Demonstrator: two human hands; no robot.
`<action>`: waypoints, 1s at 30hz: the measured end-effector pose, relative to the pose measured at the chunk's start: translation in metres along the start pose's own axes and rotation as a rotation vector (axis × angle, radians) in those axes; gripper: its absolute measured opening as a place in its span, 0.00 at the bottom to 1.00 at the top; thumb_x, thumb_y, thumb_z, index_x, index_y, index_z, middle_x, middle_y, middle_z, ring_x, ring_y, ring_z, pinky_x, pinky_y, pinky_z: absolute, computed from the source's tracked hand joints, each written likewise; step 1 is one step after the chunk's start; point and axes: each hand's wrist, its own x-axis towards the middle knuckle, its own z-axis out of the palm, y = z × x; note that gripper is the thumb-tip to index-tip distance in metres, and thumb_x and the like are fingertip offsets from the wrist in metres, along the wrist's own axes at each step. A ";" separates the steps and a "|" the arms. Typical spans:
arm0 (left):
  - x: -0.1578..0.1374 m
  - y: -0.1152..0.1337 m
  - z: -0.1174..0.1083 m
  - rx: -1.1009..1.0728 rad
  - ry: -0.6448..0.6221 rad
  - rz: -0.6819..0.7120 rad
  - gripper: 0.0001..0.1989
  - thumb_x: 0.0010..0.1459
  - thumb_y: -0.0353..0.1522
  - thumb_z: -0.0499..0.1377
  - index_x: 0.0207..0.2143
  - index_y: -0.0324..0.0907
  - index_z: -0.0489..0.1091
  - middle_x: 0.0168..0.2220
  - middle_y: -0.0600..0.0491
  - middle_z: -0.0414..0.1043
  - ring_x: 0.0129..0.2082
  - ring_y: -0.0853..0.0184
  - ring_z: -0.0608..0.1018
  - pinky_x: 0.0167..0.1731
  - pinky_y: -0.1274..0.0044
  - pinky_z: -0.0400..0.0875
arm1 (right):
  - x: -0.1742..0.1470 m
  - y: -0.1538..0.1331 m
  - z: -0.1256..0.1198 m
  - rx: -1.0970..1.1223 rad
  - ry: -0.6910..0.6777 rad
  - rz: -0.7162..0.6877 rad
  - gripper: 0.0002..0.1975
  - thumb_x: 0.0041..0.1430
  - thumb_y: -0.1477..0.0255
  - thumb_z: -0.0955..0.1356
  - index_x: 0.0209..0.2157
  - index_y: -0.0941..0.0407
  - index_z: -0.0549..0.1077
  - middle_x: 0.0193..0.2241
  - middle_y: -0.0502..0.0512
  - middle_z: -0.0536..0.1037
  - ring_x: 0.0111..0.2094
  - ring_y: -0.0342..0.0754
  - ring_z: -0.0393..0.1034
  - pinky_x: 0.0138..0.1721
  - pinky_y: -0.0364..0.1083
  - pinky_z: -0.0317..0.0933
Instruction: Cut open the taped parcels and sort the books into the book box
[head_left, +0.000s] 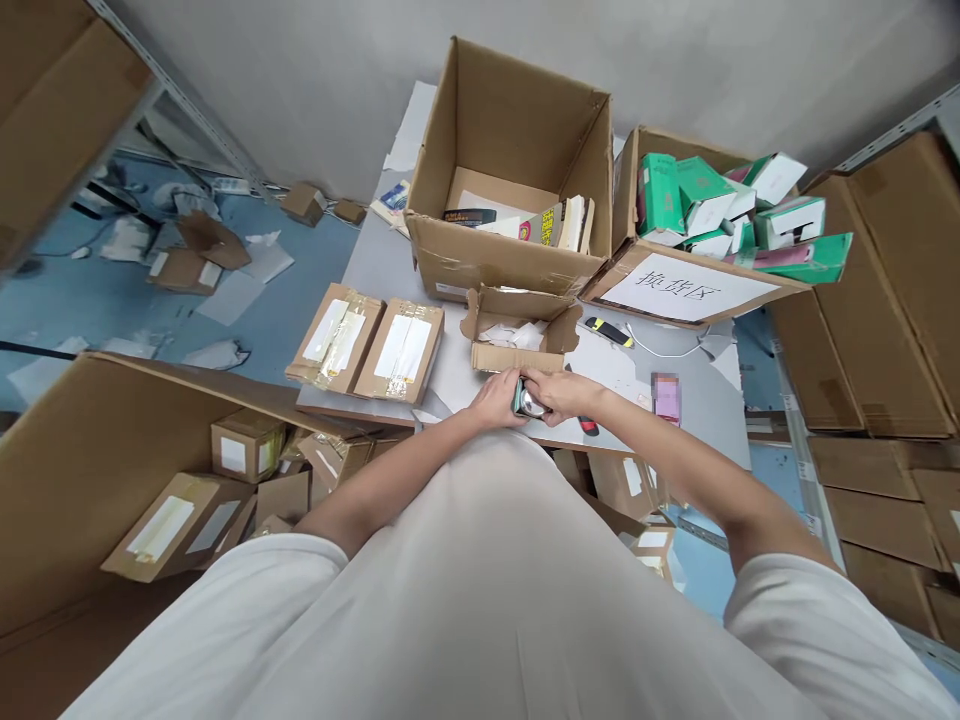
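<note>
Close to my body, at the table's front edge, both hands meet at a small green-edged box. A shiny silver rounded object shows at its end; its kind cannot be made out. My left hand is closed round the box's left side. On the other side, my right hand has its fingers closed on the silver object, partly hiding it. Just beyond them stands an open brown carton with white paper inside. A red-and-black tool lies by my right wrist, partly covered.
Two taped boxes lie left on the table. Behind stand a large carton holding books and a carton of green boxes. A yellow-and-black cutter and a pink phone-like object lie right. Parcels fill a big box lower left.
</note>
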 end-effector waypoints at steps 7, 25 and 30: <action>-0.002 -0.016 0.006 -0.151 -0.046 0.087 0.42 0.34 0.34 0.69 0.53 0.40 0.57 0.48 0.43 0.64 0.50 0.51 0.70 0.49 0.62 0.67 | -0.012 -0.006 0.010 -0.140 0.079 -0.067 0.28 0.54 0.63 0.65 0.52 0.68 0.62 0.59 0.78 0.59 0.44 0.58 0.72 0.26 0.46 0.67; 0.015 -0.005 0.004 -0.211 -0.140 0.218 0.41 0.34 0.36 0.70 0.52 0.39 0.59 0.45 0.45 0.65 0.46 0.54 0.72 0.45 0.65 0.69 | -0.043 -0.002 -0.001 -0.242 0.128 -0.097 0.26 0.56 0.60 0.64 0.48 0.66 0.66 0.57 0.74 0.63 0.50 0.58 0.65 0.24 0.43 0.65; 0.017 -0.002 -0.001 -0.239 -0.134 0.236 0.41 0.34 0.36 0.70 0.52 0.39 0.58 0.46 0.44 0.65 0.46 0.54 0.72 0.45 0.66 0.70 | -0.056 -0.001 -0.011 -0.278 0.151 -0.054 0.24 0.56 0.62 0.64 0.49 0.66 0.66 0.57 0.73 0.64 0.40 0.53 0.71 0.22 0.44 0.61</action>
